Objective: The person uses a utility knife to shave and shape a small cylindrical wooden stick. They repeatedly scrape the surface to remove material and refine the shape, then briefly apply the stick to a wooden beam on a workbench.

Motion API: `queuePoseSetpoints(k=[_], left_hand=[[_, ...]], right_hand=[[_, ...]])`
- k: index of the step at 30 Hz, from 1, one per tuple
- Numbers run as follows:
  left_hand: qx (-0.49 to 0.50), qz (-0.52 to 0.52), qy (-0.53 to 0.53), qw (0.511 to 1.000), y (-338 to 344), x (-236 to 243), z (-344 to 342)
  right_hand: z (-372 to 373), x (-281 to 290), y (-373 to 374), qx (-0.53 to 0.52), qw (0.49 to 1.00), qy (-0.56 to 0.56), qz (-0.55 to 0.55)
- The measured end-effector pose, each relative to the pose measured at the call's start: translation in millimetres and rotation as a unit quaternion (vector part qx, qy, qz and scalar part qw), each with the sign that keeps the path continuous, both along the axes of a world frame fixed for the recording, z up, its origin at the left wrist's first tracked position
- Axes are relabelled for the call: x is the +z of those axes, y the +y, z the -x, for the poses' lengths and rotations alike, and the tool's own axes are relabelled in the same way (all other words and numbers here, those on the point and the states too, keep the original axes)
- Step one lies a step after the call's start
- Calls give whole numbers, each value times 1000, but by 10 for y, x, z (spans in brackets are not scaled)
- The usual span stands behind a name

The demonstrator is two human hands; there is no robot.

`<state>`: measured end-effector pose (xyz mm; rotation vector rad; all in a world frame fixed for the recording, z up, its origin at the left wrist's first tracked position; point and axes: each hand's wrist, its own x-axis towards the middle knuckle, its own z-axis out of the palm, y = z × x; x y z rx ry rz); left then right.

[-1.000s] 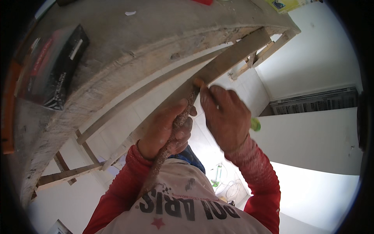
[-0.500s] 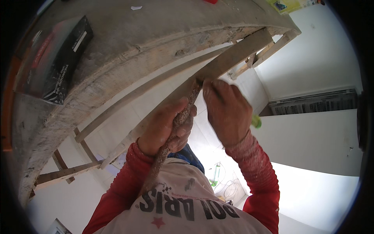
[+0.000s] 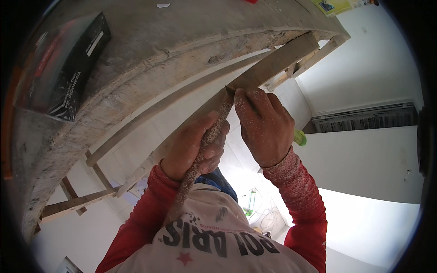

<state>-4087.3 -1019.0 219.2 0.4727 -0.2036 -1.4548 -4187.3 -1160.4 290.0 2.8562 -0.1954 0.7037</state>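
Observation:
My left hand [image 3: 184, 152] is wrapped round a long wooden piece [image 3: 214, 129] speckled with sawdust, slanting down toward my shirt. At its upper end my right hand [image 3: 263, 123] is closed on a tool mostly hidden by the fingers; a small dark edge [image 3: 230, 90] shows beside the fingertips. A green item [image 3: 299, 137] sticks out behind that hand, partly hidden. Behind both hands a wooden beam [image 3: 273, 61] runs diagonally. Sawdust coats my right knuckles and red cuff.
Above is a curved, rough grey worktop [image 3: 191, 27] with a black and red package [image 3: 73, 77], a paper scrap and a yellow item at the far right. Wooden framing [image 3: 75, 200] stands below. At the right are white panels [image 3: 355, 161]; a green bottle and cords lie beyond my body.
My right hand has shifted slightly upward along the wooden piece, and the orange bit seen at its fingertips earlier no longer shows. My left hand keeps its hold, nearly still.

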Motion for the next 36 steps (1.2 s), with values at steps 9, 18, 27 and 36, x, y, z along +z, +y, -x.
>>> queuePoseSetpoints(k=[9, 18, 27, 36], left_hand=[[4, -8, -8, 1000, 2, 54, 10], [2, -13, -13, 1000, 5, 22, 38], [12, -43, -33, 998, 15, 72, 4], [-6, -29, -12, 999, 23, 14, 76]], right_hand=[[91, -8, 115, 5, 1000, 9, 2], [58, 52, 154, -25, 998, 45, 30], [20, 46, 59, -2, 999, 25, 35], [157, 66, 66, -19, 999, 38, -11]])
